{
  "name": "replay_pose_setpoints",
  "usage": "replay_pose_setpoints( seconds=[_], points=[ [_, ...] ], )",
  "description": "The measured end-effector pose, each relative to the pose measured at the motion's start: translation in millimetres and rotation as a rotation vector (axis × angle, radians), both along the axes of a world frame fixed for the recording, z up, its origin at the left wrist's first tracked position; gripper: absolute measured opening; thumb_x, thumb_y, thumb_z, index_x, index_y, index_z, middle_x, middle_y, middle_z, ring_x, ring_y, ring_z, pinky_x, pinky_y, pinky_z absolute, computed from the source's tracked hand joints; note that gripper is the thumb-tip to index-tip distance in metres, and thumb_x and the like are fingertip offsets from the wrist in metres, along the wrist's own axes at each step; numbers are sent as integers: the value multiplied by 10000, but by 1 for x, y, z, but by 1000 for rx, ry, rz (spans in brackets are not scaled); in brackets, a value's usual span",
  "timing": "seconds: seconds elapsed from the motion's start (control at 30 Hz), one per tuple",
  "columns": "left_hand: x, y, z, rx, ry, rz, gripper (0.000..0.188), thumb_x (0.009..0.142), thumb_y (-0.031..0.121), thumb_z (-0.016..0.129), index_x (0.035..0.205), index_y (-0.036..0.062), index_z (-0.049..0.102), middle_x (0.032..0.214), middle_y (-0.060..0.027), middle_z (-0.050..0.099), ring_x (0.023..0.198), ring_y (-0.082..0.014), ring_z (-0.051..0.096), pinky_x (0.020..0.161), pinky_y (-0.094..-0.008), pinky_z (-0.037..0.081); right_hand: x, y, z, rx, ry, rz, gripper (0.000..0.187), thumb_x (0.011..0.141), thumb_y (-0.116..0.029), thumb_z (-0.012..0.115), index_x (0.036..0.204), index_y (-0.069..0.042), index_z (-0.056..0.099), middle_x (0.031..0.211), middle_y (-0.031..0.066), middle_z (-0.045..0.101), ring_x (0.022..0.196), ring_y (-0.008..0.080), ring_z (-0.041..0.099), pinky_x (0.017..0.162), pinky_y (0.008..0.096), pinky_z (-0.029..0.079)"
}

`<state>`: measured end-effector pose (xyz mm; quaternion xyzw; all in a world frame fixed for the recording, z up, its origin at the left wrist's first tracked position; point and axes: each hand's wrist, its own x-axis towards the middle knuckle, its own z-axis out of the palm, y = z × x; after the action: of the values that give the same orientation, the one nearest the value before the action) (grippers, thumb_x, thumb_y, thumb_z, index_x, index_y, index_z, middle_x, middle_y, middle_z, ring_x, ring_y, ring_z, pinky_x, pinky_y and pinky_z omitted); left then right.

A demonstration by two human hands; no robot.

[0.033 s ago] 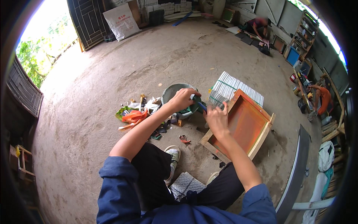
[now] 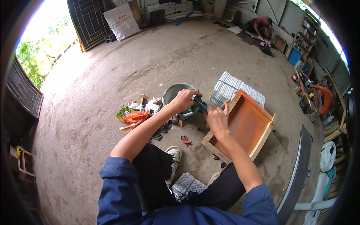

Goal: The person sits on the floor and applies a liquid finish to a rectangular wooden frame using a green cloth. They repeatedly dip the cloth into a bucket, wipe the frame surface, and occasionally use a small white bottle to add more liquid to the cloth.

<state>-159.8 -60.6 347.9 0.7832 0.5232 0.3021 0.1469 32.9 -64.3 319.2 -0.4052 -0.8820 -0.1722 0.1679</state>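
Note:
My left hand is over the right side of a grey bucket, with its fingers closed on a dark green piece. A slim blue item runs from that piece to my right hand, which is closed around its near end. Its exact kind is hard to make out. More dark green material lies inside the bucket, partly hidden by my left wrist. Right of my hands, a wooden frame with an orange-stained panel leans on a strapped stack of thin white-edged pieces.
Left of the bucket lies a pile of orange, green and white scraps. A patterned grey block is between my feet. One person crouches at the far right; another in orange is nearer. A long dark panel stands at right.

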Motion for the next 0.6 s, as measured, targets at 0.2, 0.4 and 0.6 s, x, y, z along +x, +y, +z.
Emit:
replay_pose_setpoints(
  seconds=[0.2,0.4,0.6],
  points=[
    [20,1,-9,37,92,21,440,659,-75,603,1084,37,617,1052,-155,610,1002,-337,581,850,-410,472,-14,9,-4,-166,45,-90,259,887,-297,539,758,-85,615,592,97,634,645,250,663,989,557,310],
    [-8,10,-9,1,105,113,459,642,-69,620,1089,39,618,1103,-152,606,1037,-333,570,872,-403,470,-1,10,-26,-251,-26,-105,283,900,-288,514,733,-88,625,603,99,640,630,255,665,983,575,305],
    [31,-11,-7,-74,86,-104,514,650,-47,593,1155,46,575,1158,-165,567,1079,-341,540,921,-417,440,-2,11,-44,-360,-63,-94,277,895,-215,477,766,-90,689,746,107,683,734,262,678,993,585,255]
  ],
)
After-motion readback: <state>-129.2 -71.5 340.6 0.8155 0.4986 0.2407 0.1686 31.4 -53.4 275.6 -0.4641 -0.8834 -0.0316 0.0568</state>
